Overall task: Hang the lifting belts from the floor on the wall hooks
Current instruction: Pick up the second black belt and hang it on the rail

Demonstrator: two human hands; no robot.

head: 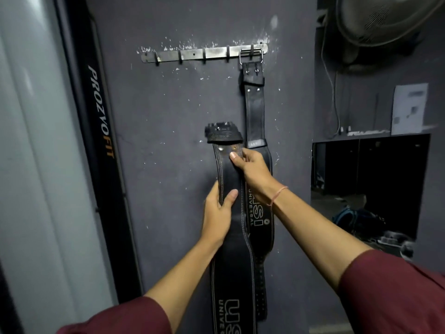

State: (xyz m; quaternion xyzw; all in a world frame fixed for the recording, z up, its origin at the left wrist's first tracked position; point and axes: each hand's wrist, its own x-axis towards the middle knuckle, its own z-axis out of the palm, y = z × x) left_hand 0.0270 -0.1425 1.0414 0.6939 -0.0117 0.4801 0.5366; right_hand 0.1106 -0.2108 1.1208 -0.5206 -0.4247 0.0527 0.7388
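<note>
A metal hook rail (192,54) is fixed high on the dark wall. One black lifting belt (255,112) hangs from its rightmost hook by a silver buckle. I hold a second black belt (231,179) upright in front of the wall, below the rail, with its buckle end on top. My right hand (250,169) pinches this belt near the rivets under the buckle. My left hand (216,213) grips its left edge lower down, thumb across the front. The belt's lower part with white lettering runs down between my forearms.
Several hooks on the rail left of the hung belt are bare. A black frame post (101,131) with lettering stands at the left. A fan (385,25) is mounted at upper right, above a dark opening (370,179) with a ledge and a paper sheet.
</note>
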